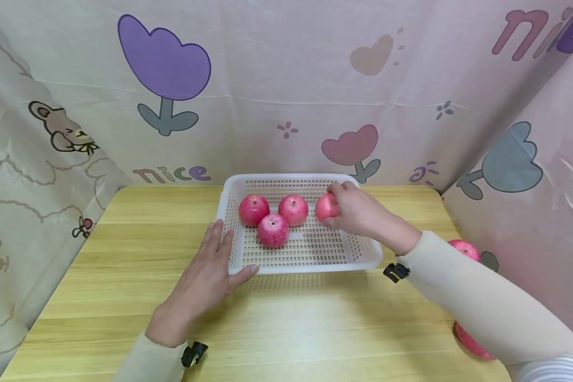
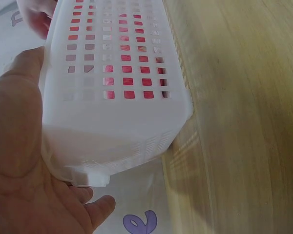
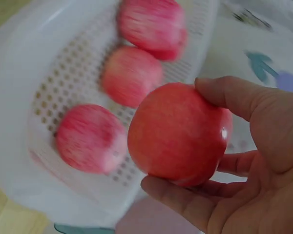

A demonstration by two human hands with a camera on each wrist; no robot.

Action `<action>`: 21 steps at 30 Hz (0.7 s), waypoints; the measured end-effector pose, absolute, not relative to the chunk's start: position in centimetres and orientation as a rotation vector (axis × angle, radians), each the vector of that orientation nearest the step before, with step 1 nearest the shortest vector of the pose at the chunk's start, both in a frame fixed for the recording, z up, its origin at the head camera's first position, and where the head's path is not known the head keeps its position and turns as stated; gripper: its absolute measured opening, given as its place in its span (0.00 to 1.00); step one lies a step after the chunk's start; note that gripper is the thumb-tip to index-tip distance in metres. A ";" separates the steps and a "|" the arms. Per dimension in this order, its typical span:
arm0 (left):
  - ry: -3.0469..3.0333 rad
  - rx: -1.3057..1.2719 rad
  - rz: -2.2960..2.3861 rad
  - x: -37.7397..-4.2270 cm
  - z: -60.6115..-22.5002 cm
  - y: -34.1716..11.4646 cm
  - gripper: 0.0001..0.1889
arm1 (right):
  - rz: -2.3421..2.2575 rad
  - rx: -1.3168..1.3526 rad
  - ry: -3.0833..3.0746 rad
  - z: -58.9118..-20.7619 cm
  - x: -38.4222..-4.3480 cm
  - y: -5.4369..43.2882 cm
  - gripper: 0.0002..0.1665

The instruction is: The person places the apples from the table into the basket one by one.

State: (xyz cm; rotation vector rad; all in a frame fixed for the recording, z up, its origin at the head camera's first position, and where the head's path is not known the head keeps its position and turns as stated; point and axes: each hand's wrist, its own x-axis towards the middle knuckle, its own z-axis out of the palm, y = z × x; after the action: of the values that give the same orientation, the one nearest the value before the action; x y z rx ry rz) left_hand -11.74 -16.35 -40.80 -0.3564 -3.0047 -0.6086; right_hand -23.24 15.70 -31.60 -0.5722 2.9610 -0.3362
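Note:
A white plastic basket (image 1: pixel 296 269) with a perforated base stands on the table and holds three red apples, one at the left (image 1: pixel 254 210), another in the middle (image 1: pixel 293 210) and one nearer me (image 1: pixel 273 231). Over the basket's right part, my right hand (image 1: pixel 363 213) grips a fourth apple (image 3: pixel 178 134) between thumb and fingers; part of it is hidden by the hand in the head view. My left hand (image 1: pixel 205 276) lies against the basket's near left corner, thumb on the front rim and fingers fairly straight along the left side (image 2: pixel 112 126).
Beyond the right forearm, one apple (image 1: pixel 465 248) lies near the table's right edge. Another apple (image 1: pixel 475 342), partly hidden by the sleeve, lies closer to me. A printed cloth (image 1: pixel 267 79) hangs behind the wooden table (image 1: pixel 296 329) and at both sides.

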 end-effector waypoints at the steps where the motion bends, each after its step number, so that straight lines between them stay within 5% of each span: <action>1: -3.004 -0.357 -0.610 -11.7 -40.8 -16.3 0.59 | -0.306 -0.592 2.947 -31.9 -23.4 15.4 0.50; 21: -3.029 -0.338 -0.611 -11.7 -40.8 -16.4 0.61 | -0.093 -0.705 2.794 -35.4 -25.0 12.1 0.49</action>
State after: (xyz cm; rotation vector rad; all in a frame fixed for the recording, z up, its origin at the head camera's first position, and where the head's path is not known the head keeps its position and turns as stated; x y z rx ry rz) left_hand -11.73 -16.38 -40.77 -0.3379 -3.0289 -0.6107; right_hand -25.00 12.06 -35.42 -0.7050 2.7938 -0.0928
